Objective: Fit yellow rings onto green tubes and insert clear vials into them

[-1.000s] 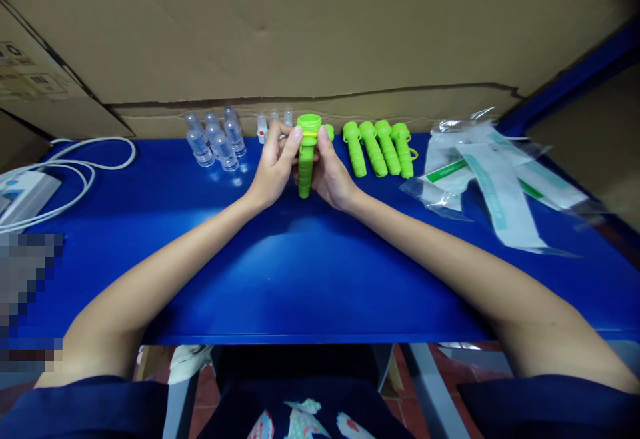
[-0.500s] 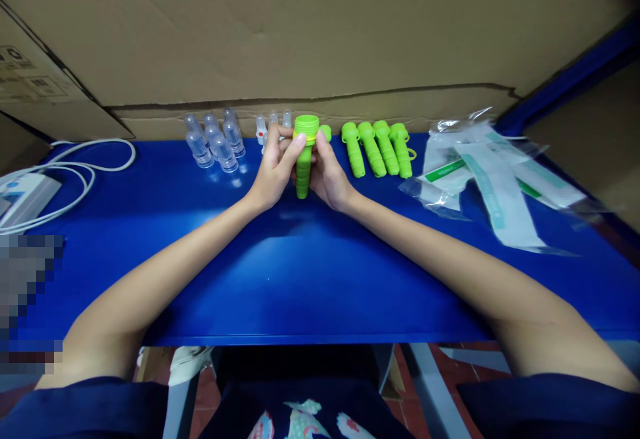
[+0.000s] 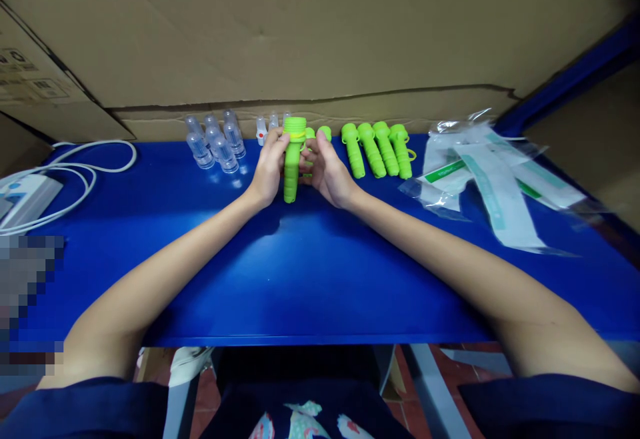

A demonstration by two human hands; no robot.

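Observation:
My left hand [image 3: 267, 167] is wrapped round an upright bright green ribbed tube [image 3: 291, 162] with a wide threaded mouth, held just above the blue table [image 3: 300, 266]. My right hand [image 3: 327, 171] sits close on the tube's right side, fingers curled near its top and near another green piece [image 3: 310, 134] behind it. What the right fingers grip is hidden. A row of several more green tubes [image 3: 377, 148] lies on the table to the right of my hands.
Several clear plastic vials [image 3: 215, 140] and small white-capped pieces [image 3: 262, 130] stand at the back left. Clear pouches with green print [image 3: 485, 172] lie at the right. A white cable [image 3: 75, 172] and device are at the far left. A cardboard wall [image 3: 300, 39] closes the back.
The green tube and my left hand have shifted a little to the left. My right hand has loosened from the tube and stays near its top.

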